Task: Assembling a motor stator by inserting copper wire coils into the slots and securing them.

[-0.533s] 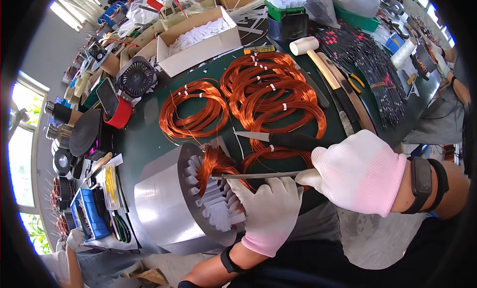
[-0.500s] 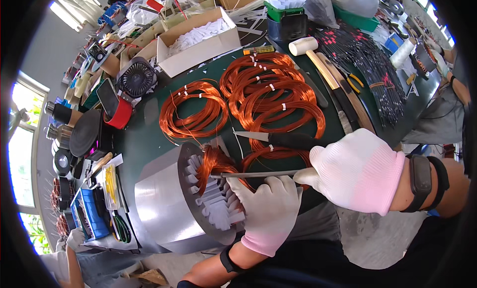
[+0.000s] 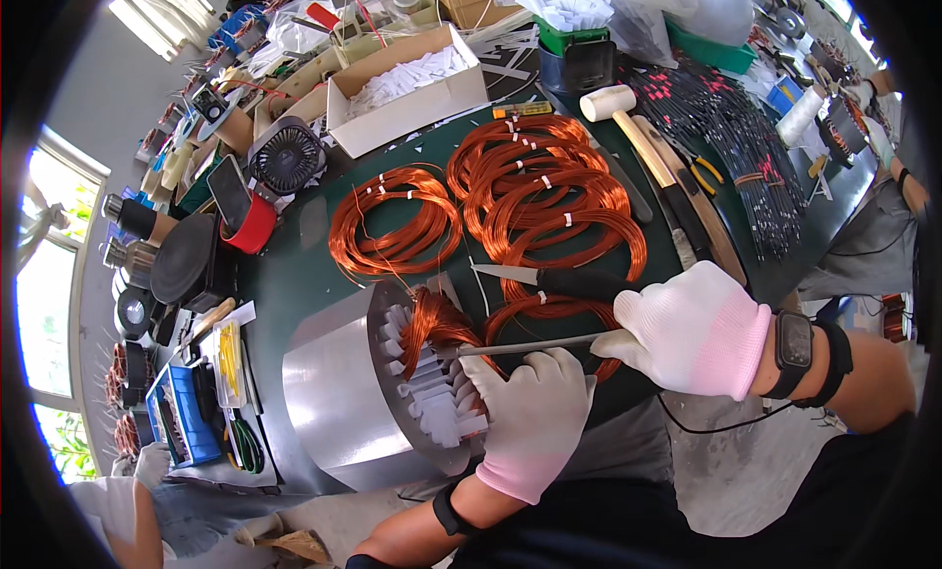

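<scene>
A metal stator core [image 3: 339,392] lies on its side, its slots lined with white paper strips [image 3: 429,397]. A bundle of copper wire [image 3: 432,326] sits at its near-facing opening. My gloved left hand [image 3: 535,412] is at that opening, index finger pointing to the wires, other fingers curled; anything under them is hidden. My gloved right hand [image 3: 687,329] is closed on a thin grey rod [image 3: 535,347], which passes over my left fingers and ends near the copper bundle. Just beyond the rod lies a knife [image 3: 510,273] with a black handle, its end hidden behind my right hand.
Coils of copper wire [image 3: 628,211] lie beyond my hands. A white mallet [image 3: 608,102], pliers [image 3: 708,172] and black sleeved leads [image 3: 756,191] are at right. A paper-strip box [image 3: 392,113], fan [image 3: 287,159] and blue tray [image 3: 199,427] stand left. Other people work at both sides.
The whole view has shifted slightly. The rod's tip sits a little further right relative to the copper bundle. My right hand has turned slightly at the wrist; my left stays at the opening.
</scene>
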